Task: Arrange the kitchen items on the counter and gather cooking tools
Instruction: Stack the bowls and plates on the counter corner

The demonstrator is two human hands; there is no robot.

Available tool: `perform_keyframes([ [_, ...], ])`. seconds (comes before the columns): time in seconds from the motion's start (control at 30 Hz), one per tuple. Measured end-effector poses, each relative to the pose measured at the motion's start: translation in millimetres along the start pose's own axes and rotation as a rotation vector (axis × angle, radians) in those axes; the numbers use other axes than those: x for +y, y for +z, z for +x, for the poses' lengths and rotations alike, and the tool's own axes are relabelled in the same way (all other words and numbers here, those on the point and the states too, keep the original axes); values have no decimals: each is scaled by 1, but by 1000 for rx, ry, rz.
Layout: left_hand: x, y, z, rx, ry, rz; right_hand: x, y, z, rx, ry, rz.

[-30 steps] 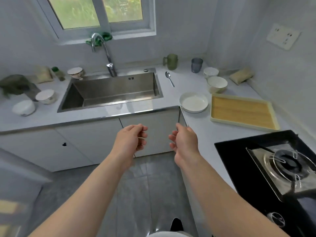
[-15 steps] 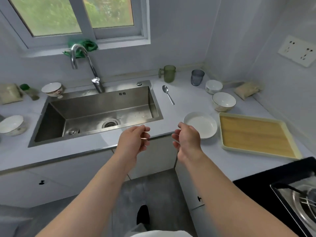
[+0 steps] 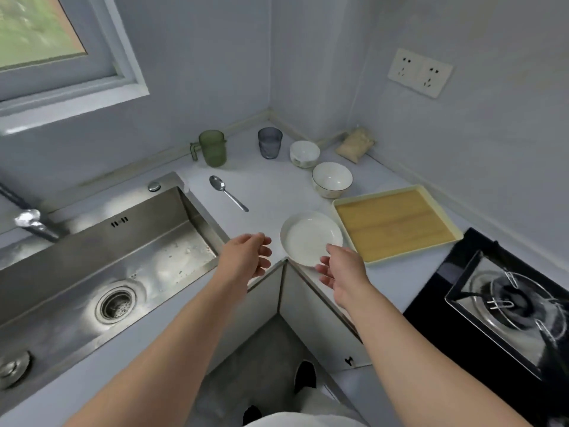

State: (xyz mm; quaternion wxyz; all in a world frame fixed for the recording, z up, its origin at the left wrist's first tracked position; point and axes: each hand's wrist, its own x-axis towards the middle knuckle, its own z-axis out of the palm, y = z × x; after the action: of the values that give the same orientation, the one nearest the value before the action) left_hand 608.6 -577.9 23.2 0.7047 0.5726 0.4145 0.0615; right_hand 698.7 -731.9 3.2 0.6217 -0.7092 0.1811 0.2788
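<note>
1. Hands come first: the left hand hangs over the front edge of the counter, just right of the sink. Its fingers are loosely bent and it holds nothing.
2. The right hand is at the near edge of the white plate. Its fingers are loosely bent too, with nothing in them. I cannot tell if it touches the plate.
3. The plate lies flat on the counter, just beside the yellow tray.
4. A spoon lies on the counter behind the plate, between the sink and the bowls.
5. A big white bowl sits just behind the tray. A small white bowl sits behind that one.
6. A grey glass and a green mug stand upright near the back wall.
7. A black stove is to the right of the tray.
</note>
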Motion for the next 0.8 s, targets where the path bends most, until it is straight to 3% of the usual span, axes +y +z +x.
perform_keyframes([
  [0.27, 1, 42, 71, -62, -39, 251, 10, -27, 78, 3, 96, -461],
  [0.4, 7, 57, 105, -52, -50, 368, 7, -28, 111, -22, 196, -519],
  [0.8, 14, 91, 163, 6, -143, 456, 9, -19, 182, -72, 246, -685],
])
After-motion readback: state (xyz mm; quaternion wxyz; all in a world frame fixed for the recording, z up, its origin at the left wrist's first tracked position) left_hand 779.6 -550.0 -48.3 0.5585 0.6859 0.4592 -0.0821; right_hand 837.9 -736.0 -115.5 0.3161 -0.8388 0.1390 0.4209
